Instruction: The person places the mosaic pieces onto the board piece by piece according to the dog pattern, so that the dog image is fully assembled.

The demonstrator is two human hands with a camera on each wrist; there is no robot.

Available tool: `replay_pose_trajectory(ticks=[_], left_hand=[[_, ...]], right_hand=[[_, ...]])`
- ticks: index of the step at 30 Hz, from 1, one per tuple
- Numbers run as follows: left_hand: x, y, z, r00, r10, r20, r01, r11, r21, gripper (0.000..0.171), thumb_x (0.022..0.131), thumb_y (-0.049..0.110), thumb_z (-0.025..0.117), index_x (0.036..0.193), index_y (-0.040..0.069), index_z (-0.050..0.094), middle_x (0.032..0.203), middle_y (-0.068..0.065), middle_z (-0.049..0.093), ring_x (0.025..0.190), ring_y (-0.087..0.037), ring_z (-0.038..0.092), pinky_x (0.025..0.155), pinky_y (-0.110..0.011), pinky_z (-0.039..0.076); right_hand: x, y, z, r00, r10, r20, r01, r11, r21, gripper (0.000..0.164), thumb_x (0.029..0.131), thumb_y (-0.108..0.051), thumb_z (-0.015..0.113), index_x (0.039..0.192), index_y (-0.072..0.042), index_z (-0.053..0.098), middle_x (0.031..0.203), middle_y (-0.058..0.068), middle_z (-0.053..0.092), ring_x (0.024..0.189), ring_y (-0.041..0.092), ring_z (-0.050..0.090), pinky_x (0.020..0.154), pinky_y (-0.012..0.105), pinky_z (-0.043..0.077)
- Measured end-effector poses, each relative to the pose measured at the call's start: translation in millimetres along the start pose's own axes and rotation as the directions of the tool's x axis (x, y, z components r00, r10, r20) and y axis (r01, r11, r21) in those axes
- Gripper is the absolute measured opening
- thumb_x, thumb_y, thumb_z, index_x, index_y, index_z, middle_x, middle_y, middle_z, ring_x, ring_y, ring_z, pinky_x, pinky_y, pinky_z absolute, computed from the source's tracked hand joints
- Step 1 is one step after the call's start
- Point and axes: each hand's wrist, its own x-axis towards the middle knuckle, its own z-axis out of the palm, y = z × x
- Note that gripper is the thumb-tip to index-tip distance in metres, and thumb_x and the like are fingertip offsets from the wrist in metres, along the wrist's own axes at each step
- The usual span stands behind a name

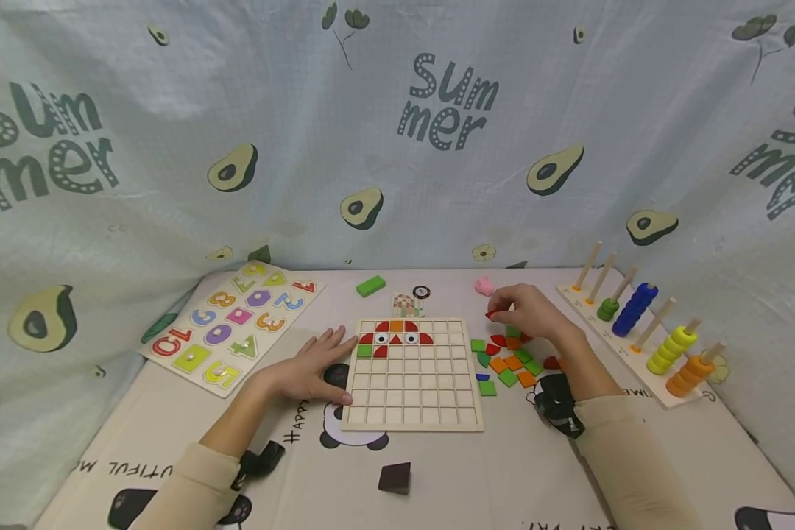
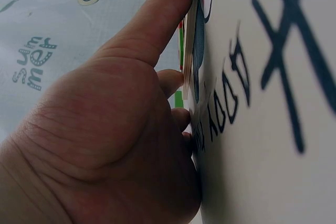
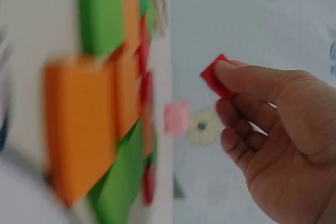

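A wooden grid board (image 1: 411,427) lies mid-table, with red, orange and green tiles and two round eye tiles (image 1: 411,338) set in its upper left cells. Along the board's left edge rests my left hand (image 1: 308,372), fingers spread, its thumb and a fingertip at the rim. My right hand (image 1: 526,313) pinches a small red tile (image 3: 214,77) between thumb and fingers, raised above the table. Part of that tile is hidden by the thumb. Below this hand, right of the board, lie loose green, orange and red tiles (image 1: 526,378), some overlapping.
At the left lies a number puzzle board (image 1: 192,358). A bead counting stand (image 1: 636,361) with upright pegs is on the right. Behind the grid board are a green block (image 1: 371,286), a round chip (image 1: 421,292) and a pink figure (image 1: 484,286). A dark block (image 1: 394,478) sits in front.
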Motion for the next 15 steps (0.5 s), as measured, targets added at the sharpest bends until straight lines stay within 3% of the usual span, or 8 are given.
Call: replay_pose_trajectory(ticks=[5,9,15], left_hand=[[-0.9,0.2,0.3,1.0,0.003,0.001,-0.003,1.0,-0.002,0.109,0.072,0.068,0.069,0.155,0.028,0.012,0.162,-0.004,-0.003,0.147,-0.026,-0.01,0.118,-0.049,-0.005],[-1.5,0.8,-0.1,1.0,0.008,-0.001,-0.008,1.0,-0.007,0.108,0.072,0.067,0.069,0.155,0.028,0.013,0.162,-0.005,-0.002,0.147,-0.027,-0.009,0.118,-0.05,-0.005],[-2.0,0.8,-1.3,1.0,0.019,-0.003,-0.019,1.0,0.001,0.108,0.073,0.067,0.069,0.155,0.026,0.013,0.162,-0.006,-0.002,0.147,-0.029,-0.008,0.117,-0.051,-0.004]], right_hand=[[11.7,-31.2,7.5,0.993,-0.116,-0.024,0.117,0.993,0.023,0.01,0.089,-0.012,0.069,0.097,-0.017,0.07,0.087,-0.003,0.066,0.075,0.019,0.055,0.065,0.029,0.052],[23.3,-54.0,22.4,0.978,-0.201,0.059,0.2,0.979,0.034,0.017,0.088,-0.012,0.07,0.104,-0.018,0.073,0.094,-0.005,0.07,0.074,0.014,0.06,0.065,0.029,0.054],[36.9,-86.0,49.1,0.939,-0.272,0.21,0.258,0.962,0.09,0.016,0.086,-0.009,0.072,0.101,-0.007,0.073,0.091,-0.004,0.07,0.076,0.013,0.065,0.066,0.028,0.055]])
